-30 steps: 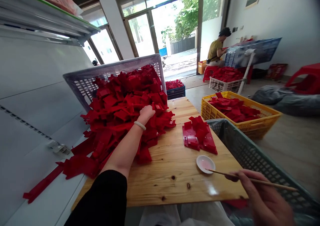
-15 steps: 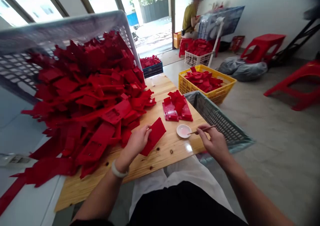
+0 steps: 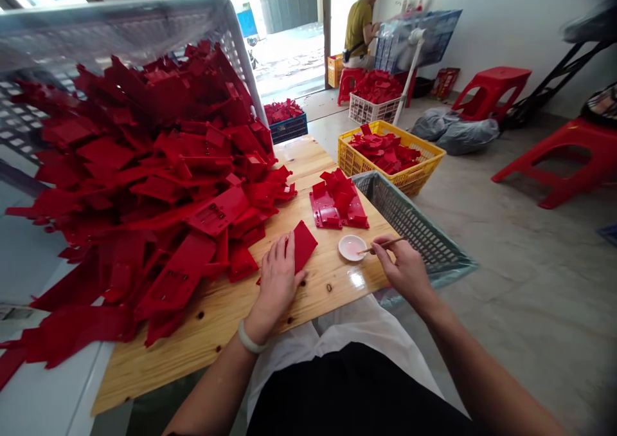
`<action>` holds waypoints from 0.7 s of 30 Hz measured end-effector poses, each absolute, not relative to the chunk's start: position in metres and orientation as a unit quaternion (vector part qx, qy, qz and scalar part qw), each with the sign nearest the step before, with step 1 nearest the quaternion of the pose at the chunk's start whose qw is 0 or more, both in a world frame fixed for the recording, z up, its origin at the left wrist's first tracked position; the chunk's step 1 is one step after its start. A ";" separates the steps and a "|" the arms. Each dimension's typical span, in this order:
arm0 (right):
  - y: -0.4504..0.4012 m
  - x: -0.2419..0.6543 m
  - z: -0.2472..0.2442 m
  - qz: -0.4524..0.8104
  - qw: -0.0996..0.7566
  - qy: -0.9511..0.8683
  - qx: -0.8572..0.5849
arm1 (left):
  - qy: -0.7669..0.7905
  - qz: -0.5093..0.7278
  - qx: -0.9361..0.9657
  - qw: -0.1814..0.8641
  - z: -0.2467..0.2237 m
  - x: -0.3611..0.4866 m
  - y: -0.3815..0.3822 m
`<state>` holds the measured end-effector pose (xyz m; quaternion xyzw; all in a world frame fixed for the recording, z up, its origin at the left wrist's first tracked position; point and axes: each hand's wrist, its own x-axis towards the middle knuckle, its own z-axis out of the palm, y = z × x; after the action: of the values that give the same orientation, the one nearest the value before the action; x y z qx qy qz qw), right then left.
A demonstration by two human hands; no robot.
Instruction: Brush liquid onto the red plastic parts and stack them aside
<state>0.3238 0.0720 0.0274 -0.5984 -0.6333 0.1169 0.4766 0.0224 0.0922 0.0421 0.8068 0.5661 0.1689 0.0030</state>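
My left hand (image 3: 279, 275) lies over a flat red plastic panel (image 3: 304, 244) on the wooden table, its fingers and thumb spanning the panel and gripping it. Much of that panel is hidden under the hand. Between the fingers of my right hand (image 3: 402, 265) is a thin brush (image 3: 388, 244), its tip at the edge of a small white dish (image 3: 348, 238) that holds pinkish liquid. Behind the dish, other red plastic parts (image 3: 340, 201) are stacked on the table. A big heap of red plastic parts (image 3: 164, 166) spills onto the table left of my left hand.
A tipped grey crate (image 3: 230, 13) backs the heap. Against the right side of the table (image 3: 315, 310) stands a green-grey crate (image 3: 424, 233); beyond it is a yellow crate (image 3: 424, 173) of red parts. Red stools (image 3: 559, 146) stand right. A person (image 3: 359, 27) works farther back.
My left hand has turned from pinching the panel's left edge to lying across its top, and the panel now rests lower on the table. The brush tip stays at the dish.
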 end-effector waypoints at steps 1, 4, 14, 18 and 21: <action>0.071 0.324 0.028 0.119 0.480 -0.631 -0.598 | 0.574 0.175 0.800 0.024 0.042 0.021 0.094; 0.068 0.325 0.029 0.127 0.492 -0.618 -0.600 | 0.592 0.267 0.746 0.149 0.044 0.017 0.103; 0.070 0.327 0.030 0.137 0.480 -0.620 -0.606 | 0.421 0.503 0.245 0.714 0.076 0.017 0.086; 0.074 0.327 0.032 0.132 0.466 -0.636 -0.601 | 0.405 0.466 0.209 0.758 0.080 0.023 0.078; 0.075 0.329 0.038 0.130 0.457 -0.651 -0.592 | 0.409 0.451 0.198 0.768 0.083 0.028 0.073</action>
<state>0.3295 0.0750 0.0384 -0.5917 -0.6515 0.1296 0.4568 0.0278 0.0730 0.0827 0.1979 0.4090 0.4514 0.7680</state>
